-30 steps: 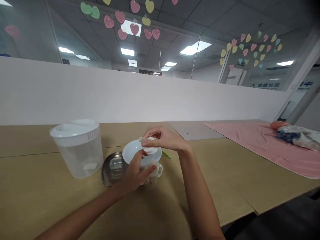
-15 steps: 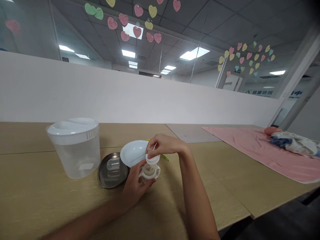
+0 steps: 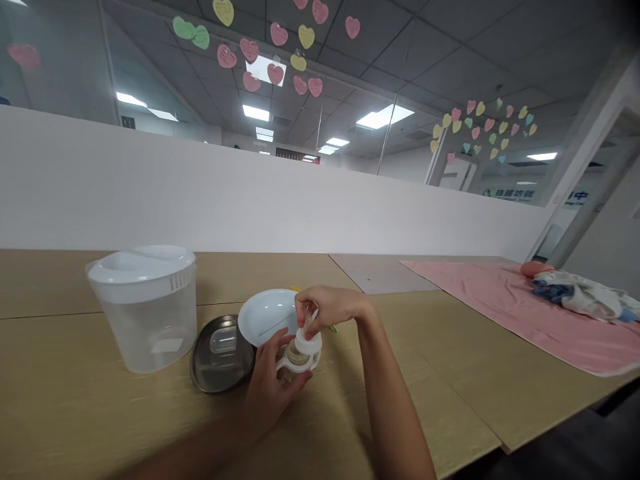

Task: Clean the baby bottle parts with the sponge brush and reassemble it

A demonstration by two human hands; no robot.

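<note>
My left hand [image 3: 273, 381] is wrapped round a clear baby bottle [image 3: 299, 357] with white side handles, held over the table. The white collar with a nipple [image 3: 309, 343] is pinched from above in the fingers of my right hand [image 3: 330, 305]. That collar sits at the bottle's neck, slightly tilted; whether it is seated on the thread I cannot tell. Just behind the hands is a white bowl [image 3: 265, 319]. Left of it, a clear bottle cap [image 3: 223, 339] lies in a round steel dish [image 3: 213, 373].
A lidded translucent bucket [image 3: 155, 320] stands at the left. Part of a green and yellow utensil [image 3: 334, 328] shows behind my right hand. A pink cloth [image 3: 500, 300] covers the right of the table, with bundled fabric [image 3: 580, 293] on it. A white partition [image 3: 250, 200] rises behind.
My right hand has brought the collar with its nipple down from above the bottle's open mouth onto the neck. My left hand keeps its hold. The camera view has shifted slightly.
</note>
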